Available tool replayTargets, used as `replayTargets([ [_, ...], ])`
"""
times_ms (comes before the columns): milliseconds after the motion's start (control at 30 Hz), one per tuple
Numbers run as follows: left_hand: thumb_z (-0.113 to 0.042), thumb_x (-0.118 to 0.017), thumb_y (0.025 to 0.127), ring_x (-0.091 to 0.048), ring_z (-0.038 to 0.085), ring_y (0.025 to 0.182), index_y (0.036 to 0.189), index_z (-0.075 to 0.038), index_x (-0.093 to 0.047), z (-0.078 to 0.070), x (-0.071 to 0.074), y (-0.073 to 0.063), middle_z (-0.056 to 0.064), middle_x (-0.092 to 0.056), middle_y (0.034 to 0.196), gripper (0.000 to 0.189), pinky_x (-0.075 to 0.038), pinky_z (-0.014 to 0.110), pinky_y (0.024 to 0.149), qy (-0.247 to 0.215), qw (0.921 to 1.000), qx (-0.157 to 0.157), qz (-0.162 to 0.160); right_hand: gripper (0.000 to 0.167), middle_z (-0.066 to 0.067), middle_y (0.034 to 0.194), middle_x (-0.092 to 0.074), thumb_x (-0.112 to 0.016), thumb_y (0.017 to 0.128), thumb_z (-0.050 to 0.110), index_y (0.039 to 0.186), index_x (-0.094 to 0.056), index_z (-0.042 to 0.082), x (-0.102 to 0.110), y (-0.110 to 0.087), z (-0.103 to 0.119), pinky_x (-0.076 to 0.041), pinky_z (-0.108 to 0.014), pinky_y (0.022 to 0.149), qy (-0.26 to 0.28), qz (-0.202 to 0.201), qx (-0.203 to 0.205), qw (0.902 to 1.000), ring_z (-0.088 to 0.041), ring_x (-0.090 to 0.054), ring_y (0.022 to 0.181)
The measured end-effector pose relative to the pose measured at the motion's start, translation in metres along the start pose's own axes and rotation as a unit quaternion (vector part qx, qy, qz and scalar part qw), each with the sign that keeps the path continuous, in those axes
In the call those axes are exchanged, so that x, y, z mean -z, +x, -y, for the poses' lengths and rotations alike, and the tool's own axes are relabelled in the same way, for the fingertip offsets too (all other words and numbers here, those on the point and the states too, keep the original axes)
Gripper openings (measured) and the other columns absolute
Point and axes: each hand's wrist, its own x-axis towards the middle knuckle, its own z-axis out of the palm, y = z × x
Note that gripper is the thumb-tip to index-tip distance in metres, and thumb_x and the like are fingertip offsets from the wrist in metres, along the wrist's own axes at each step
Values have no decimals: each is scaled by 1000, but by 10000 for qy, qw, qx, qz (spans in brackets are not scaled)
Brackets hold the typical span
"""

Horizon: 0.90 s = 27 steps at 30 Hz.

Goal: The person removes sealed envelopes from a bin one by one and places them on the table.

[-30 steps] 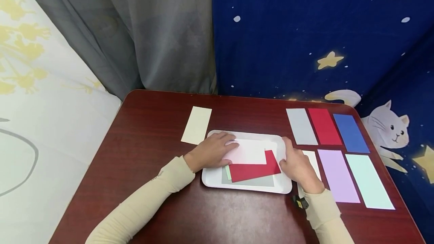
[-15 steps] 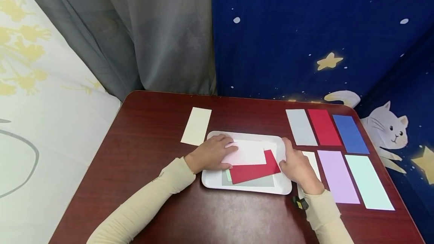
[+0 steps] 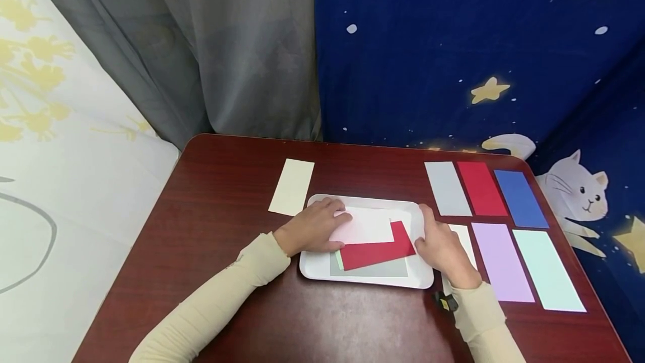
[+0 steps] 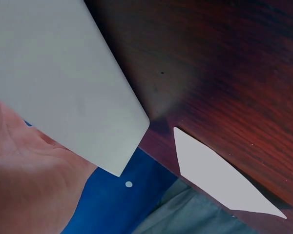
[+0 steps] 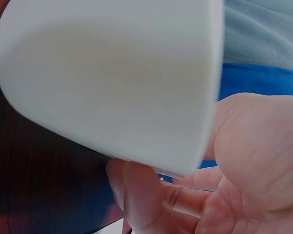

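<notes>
In the head view, a shallow white tray (image 3: 314, 268) stands on the table. My left hand (image 3: 309, 227) reaches over its left end and grips the left part of a pale pink-white card (image 3: 370, 226), thumb at the near edge and fingers at the far side. Beneath that card lies a red card (image 3: 380, 254), turned at an angle, with a sliver of light green card (image 3: 339, 258) and a grey rectangle (image 3: 370, 269) on the tray floor. My right hand (image 3: 445, 248) holds the tray's right rim, its fingers curled against the outside in the right wrist view. The left fingertips are hidden in the left wrist view.
A cream card (image 3: 292, 186) lies behind the tray's left end. On the right are a pale grey card (image 3: 448, 188), a red one, a blue card (image 3: 521, 199), a lilac card (image 3: 504, 262) and a mint card (image 3: 549, 270). My right hand partly covers another whitish card (image 3: 463, 240).
The pale pink-white card and my left fingers have shifted slightly left. The red card has moved slightly too. My right hand and the tray look unmoved.
</notes>
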Motion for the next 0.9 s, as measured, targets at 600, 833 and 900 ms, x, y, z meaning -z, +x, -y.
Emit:
replayTargets([
  [600,-47,-72,99,-55,35,135,152,-15,-62,0,6,0,14,-59,150,62,-55,46,105,-334,9994,38,6,77,-28,94,-71,-69,92,-1,159,-31,-8,0,1,-1,-56,-52,65,-30,-36,34,10000,-34,-69,68],
  [833,-46,-72,99,-55,36,133,151,-16,-62,-1,8,-2,14,-58,150,61,-56,48,102,-429,9991,52,-57,76,-27,92,-70,-68,92,-2,158,-31,-8,-1,0,-2,-56,-53,65,-68,-47,54,10000,-35,-69,68],
  [900,-46,-73,99,-56,36,133,151,-16,-62,-2,8,-3,14,-58,150,61,-56,48,101,-431,9990,36,-107,76,-28,92,-70,-68,92,-2,157,-31,-8,0,1,-2,-56,-54,66,-72,-54,66,9999,-36,-70,69],
])
